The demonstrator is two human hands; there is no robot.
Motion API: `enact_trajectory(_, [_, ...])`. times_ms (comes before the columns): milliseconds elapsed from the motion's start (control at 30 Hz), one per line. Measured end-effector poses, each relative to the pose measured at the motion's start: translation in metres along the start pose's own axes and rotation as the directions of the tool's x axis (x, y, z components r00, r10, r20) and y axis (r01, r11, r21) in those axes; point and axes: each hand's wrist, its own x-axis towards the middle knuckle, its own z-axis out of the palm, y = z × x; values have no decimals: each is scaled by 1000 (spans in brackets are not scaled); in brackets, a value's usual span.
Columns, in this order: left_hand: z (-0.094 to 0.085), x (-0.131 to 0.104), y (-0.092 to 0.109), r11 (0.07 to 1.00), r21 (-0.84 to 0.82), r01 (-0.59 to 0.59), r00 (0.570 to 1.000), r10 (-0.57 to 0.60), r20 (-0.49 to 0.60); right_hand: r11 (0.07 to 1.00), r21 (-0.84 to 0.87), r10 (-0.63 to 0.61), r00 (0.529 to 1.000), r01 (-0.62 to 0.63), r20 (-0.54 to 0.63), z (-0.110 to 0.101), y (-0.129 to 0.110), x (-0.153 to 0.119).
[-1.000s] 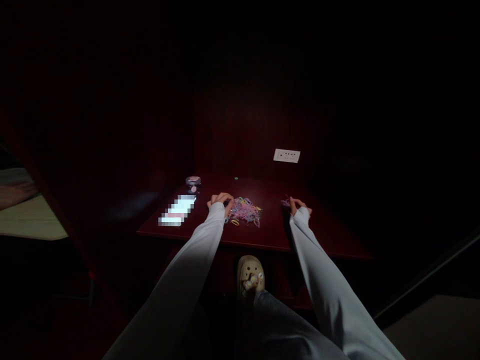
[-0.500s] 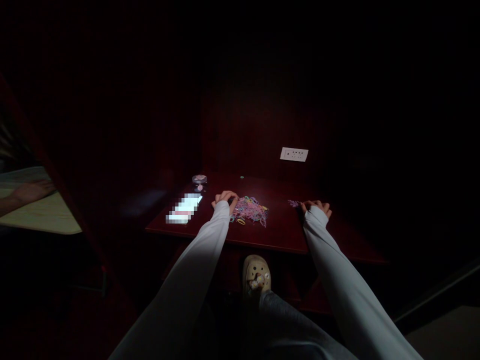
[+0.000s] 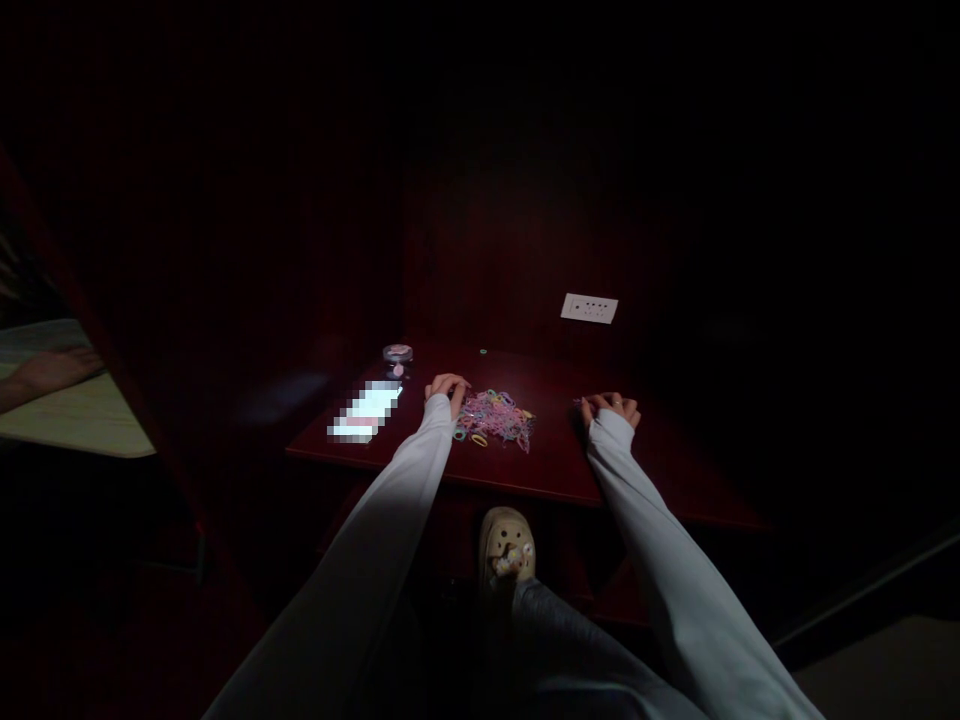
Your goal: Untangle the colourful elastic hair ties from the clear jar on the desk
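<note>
Dark red counter [image 3: 555,460] carries a pile of small colourful hair ties [image 3: 495,418]. Left hand [image 3: 447,389], fingers curled, touches the pile's edge; right hand [image 3: 611,407] rests well apart, its grip too dim to tell.

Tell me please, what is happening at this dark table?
A person in pale long sleeves sits at a dark red table. The left hand touches the edge of a pile of small colourful elastic bands. The right hand rests apart from the pile, beside a few bands; whether it holds any is unclear.
</note>
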Motion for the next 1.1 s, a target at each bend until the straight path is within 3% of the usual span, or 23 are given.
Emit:
enact_trajectory(67, [3, 3, 0, 998, -56, -1, 998, -2, -56, 993, 106, -55, 998, 55, -4, 5, -24, -7])
enact_trajectory(133, [6, 4, 1, 993, -116, 19, 996, -30, -90, 959, 222, -191, 981, 178, 40, 10, -55, -18])
enact_trajectory(300, [10, 7, 3, 966, -245, 87, 989, -114, -96, 786, 441, -533, 836, 434, 129, 19, -132, -51])
enact_trajectory(367, [8, 7, 6, 962, -257, 98, 989, -123, -84, 729, 473, -618, 772, 495, 145, 19, -149, -60])
enact_trajectory(433, [5, 7, 10, 957, -260, 125, 987, -147, -65, 717, 479, -640, 751, 507, 162, 19, -155, -63])
enact_trajectory(667, [1, 4, 21, 916, -328, 232, 968, -251, -15, 808, 443, -519, 826, 389, 221, 31, -148, -61])
enact_trajectory(833, [3, 5, 18, 918, -323, 232, 970, -242, 7, 798, 510, -460, 872, 322, 168, 43, -146, -58])
enact_trajectory(967, [5, 4, 18, 928, -299, 223, 974, -223, 34, 810, 562, -292, 946, 166, 141, 43, -142, -52])
enact_trajectory(1100, [6, 1, 20, 940, -273, 207, 977, -213, 7, 823, 567, -153, 973, 29, 172, 39, -135, -48])
